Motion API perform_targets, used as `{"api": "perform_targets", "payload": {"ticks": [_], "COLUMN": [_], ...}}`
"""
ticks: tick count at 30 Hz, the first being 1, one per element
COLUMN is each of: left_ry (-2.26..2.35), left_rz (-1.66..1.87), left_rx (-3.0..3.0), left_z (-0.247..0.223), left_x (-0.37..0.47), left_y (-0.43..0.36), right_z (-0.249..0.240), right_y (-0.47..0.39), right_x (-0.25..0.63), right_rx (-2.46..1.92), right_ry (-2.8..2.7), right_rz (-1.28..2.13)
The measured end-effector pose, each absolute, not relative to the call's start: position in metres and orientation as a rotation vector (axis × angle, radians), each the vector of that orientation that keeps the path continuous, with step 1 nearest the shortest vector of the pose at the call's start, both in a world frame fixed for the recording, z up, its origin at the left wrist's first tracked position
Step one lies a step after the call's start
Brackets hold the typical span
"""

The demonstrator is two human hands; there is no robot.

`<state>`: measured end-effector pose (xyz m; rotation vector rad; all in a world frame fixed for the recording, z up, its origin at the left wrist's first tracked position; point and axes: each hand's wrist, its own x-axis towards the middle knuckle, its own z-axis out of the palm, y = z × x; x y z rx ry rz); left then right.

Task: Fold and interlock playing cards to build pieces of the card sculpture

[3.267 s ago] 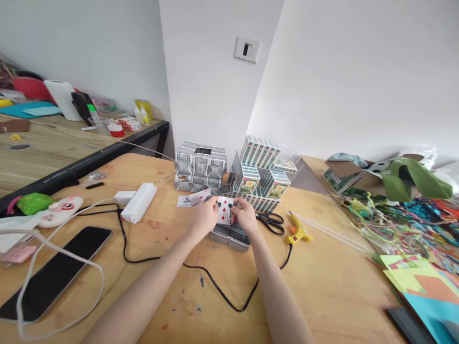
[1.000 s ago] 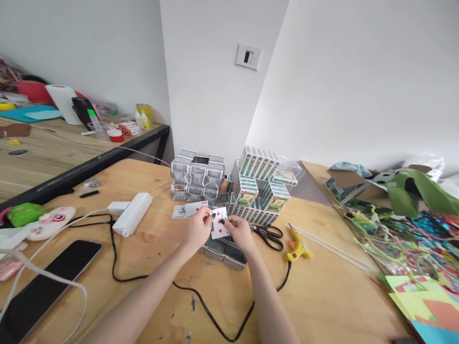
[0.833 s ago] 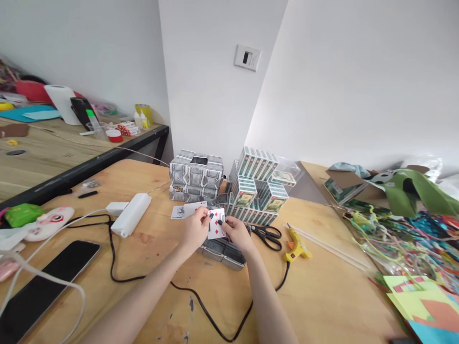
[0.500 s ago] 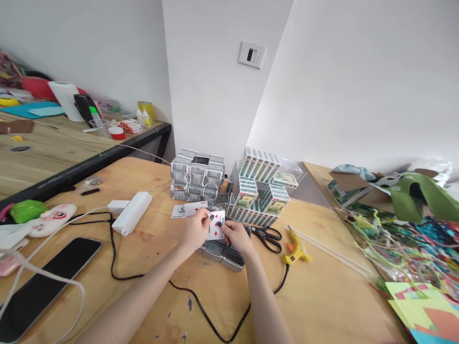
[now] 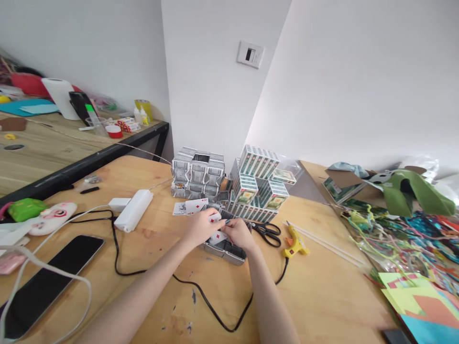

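Note:
Between my two hands is a playing card [image 5: 217,237] with red diamonds, partly covered by my fingers. My left hand [image 5: 202,225] is closed on its upper left side, and my right hand [image 5: 237,234] pinches its right side. Just beneath them lies a low structure of folded grey-patterned cards [image 5: 229,254]. Loose playing cards [image 5: 190,207] lie flat beyond my left hand. A taller block of folded cards [image 5: 198,173] stands behind these, and stacked green-and-white card boxes [image 5: 256,191] rise to its right.
Black scissors [image 5: 268,233] and a yellow glue gun [image 5: 296,244] lie to the right, beside clear glue sticks [image 5: 328,244]. The gun's black cable [image 5: 211,313] loops across the front. A white power strip [image 5: 134,210] and a phone [image 5: 53,286] are left; craft scraps [image 5: 394,243] crowd the right edge.
The card was held upright with its face showing; now it is tilted and more covered by my fingers. My hands have drawn closer together over it.

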<state>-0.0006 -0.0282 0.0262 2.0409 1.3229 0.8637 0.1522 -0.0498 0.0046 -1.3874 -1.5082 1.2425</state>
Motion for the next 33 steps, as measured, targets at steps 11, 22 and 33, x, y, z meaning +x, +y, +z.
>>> {"api": "perform_targets", "payload": {"ticks": [11, 22, 33], "left_ry": [1.384, 1.488, 1.451], "left_rz": [0.781, 0.697, 0.724], "left_rx": [2.121, 2.257, 2.246], "left_z": [0.017, 0.015, 0.019], "left_x": [0.001, 0.002, 0.003], "left_y": [-0.022, -0.026, -0.028], "right_z": [0.006, 0.008, 0.015], "right_y": [-0.045, -0.044, -0.048], "right_x": [0.151, 0.152, 0.149], "right_rx": [-1.291, -1.364, -1.395], "right_ry": [-1.316, -1.322, -1.263], "right_rz": [1.274, 1.162, 1.2]}}
